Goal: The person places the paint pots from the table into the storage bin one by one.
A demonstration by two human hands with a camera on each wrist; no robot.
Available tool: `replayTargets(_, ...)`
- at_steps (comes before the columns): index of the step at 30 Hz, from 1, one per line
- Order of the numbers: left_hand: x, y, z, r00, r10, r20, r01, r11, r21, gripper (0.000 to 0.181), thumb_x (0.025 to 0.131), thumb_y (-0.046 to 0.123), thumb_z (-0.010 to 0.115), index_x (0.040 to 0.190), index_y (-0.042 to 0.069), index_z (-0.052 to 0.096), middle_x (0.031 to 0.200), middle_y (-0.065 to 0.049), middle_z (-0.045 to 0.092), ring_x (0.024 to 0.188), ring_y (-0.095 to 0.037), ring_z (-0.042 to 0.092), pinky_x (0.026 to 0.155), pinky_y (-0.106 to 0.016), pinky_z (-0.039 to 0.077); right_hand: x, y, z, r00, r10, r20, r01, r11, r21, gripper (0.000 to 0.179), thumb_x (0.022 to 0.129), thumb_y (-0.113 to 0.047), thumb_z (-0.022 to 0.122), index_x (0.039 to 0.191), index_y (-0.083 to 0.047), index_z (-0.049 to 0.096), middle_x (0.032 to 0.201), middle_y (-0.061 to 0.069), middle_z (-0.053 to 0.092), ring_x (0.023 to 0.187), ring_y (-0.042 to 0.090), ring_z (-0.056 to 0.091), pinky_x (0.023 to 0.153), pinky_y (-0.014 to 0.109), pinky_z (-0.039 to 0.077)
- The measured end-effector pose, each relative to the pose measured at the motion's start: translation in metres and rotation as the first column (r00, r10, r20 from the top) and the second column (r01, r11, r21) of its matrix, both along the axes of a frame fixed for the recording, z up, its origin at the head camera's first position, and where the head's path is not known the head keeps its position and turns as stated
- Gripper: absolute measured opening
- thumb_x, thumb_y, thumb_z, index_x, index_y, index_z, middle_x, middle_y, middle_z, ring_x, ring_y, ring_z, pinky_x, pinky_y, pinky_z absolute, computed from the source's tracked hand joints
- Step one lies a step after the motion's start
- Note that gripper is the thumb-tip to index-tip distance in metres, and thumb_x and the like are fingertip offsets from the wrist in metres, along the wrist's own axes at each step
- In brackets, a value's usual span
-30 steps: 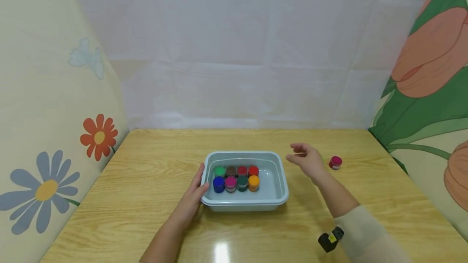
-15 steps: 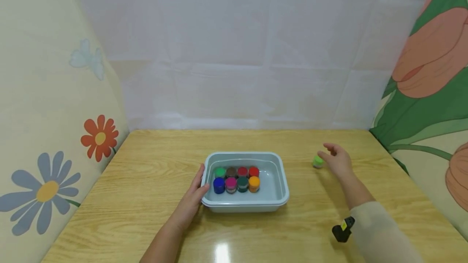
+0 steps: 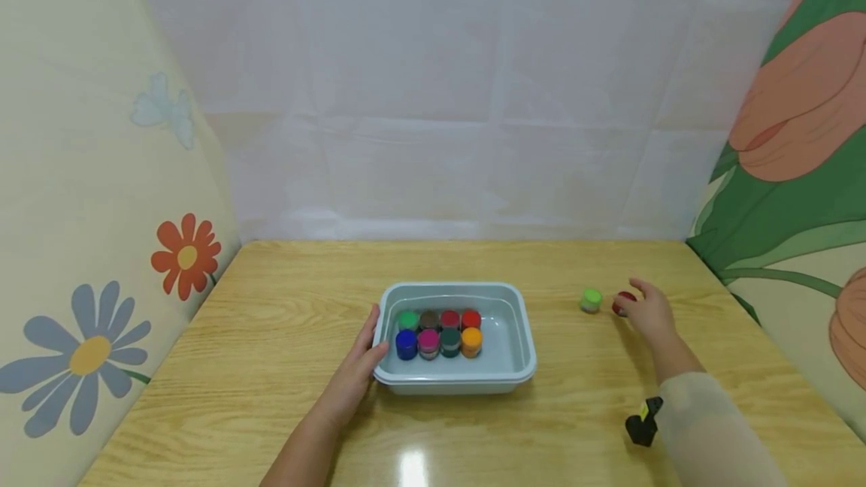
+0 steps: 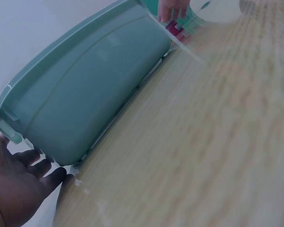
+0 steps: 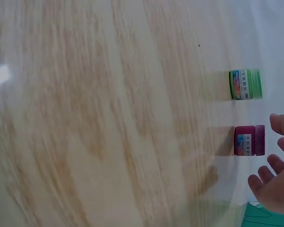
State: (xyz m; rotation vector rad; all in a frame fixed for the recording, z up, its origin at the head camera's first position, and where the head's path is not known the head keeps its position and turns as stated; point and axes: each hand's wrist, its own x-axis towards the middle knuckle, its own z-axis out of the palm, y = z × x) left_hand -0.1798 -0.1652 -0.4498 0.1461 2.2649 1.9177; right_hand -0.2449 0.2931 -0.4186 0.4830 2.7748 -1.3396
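Note:
My left hand (image 3: 349, 378) holds the left end of a light blue plastic tub (image 3: 455, 376), thumb over the rim and fingers along the outer wall. In the left wrist view the fingers (image 4: 32, 163) lie below the tub's lip. Inside the tub stand several small paint jars (image 3: 429, 345) in two rows, of different colours. At the right, my right hand (image 3: 651, 314) hovers at a crimson paint jar (image 5: 248, 140), fingers spread around its lid with a gap showing in the right wrist view. A light green paint jar (image 3: 591, 300) stands just left of it.
The wooden table (image 3: 298, 291) ends at a white cloth (image 3: 419, 96) at the back. Flower-printed cloths flank both sides. A black device (image 3: 643, 421) sits on my right wrist. The right part of the tub's floor (image 3: 501, 333) shows bare.
My right hand has moved right from beside the tub, past the green jar, to the crimson jar, uncovering the green one. My left hand stays on the tub.

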Motion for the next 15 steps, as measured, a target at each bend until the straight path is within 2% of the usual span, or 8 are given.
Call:
replayTargets(8, -0.001, 0.000, -0.001, 1.000, -0.004, 0.006, 0.004, 1.000, 0.013, 0.066, 0.103, 0.028, 0.041, 0.159, 0.024, 0.007, 0.167, -0.001, -0.002, 0.153, -0.033, -0.008, 0.120, -0.061, -0.002, 0.001, 0.005, -0.012, 1.000, -0.025, 0.005, 0.025, 0.999, -0.042, 0.067, 0.098, -0.017, 0.053, 0.151, 0.009, 0.020, 0.155, 0.033, 0.023, 0.141, 0.049, 0.026, 0.115, 0.055, 0.031)
replayTargets(15, -0.002, 0.000, -0.002, 1.000, -0.007, 0.001, 0.007, 1.000, -0.005, 0.066, 0.103, 0.029, 0.040, 0.159, 0.024, 0.007, 0.167, -0.001, -0.002, 0.153, -0.034, -0.008, 0.120, -0.061, -0.003, 0.001, 0.007, -0.015, 0.999, -0.041, 0.024, 0.041, 0.999, -0.006, 0.065, 0.099, -0.021, 0.052, 0.149, 0.010, 0.025, 0.151, 0.035, 0.030, 0.139, 0.049, 0.031, 0.116, 0.054, 0.030)
